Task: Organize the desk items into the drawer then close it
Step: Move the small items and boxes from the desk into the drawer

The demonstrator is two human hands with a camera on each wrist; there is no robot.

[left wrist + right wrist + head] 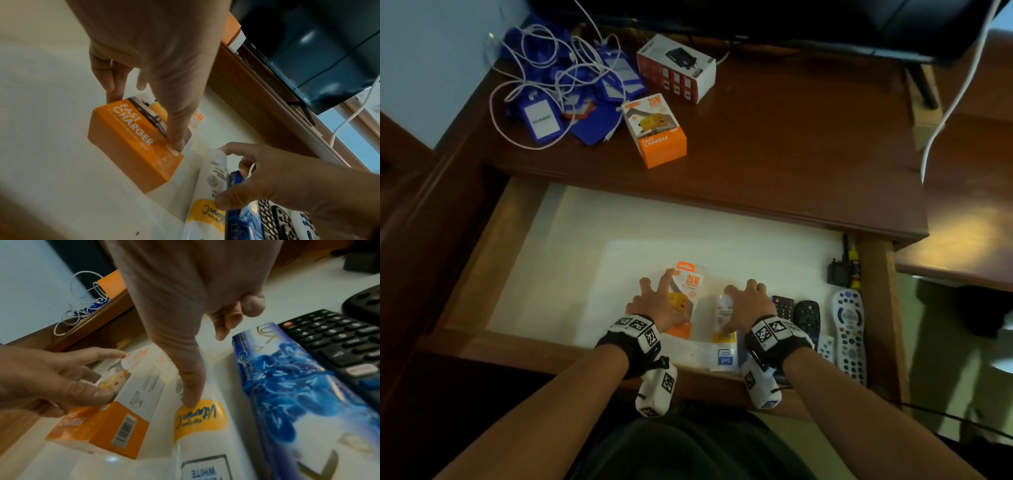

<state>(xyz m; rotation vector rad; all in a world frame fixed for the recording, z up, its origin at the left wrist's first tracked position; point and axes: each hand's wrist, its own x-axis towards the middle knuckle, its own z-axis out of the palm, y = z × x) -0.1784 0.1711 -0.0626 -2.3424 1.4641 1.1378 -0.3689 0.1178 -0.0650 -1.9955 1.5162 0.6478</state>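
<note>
In the open drawer (482, 260), the left hand (657, 306) grips an orange charger box (688, 291); at its 3 o'clock the right hand (748, 306) holds a white tube (724, 342).

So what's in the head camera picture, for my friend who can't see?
Two hands reach into an open drawer: the left hand holds an orange charger box, the right hand a white bottle. Remotes lie alongside.

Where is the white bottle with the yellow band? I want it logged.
In the head view the white bottle lies in the drawer near the front, under the right hand, between the orange charger box and the remotes.
</note>
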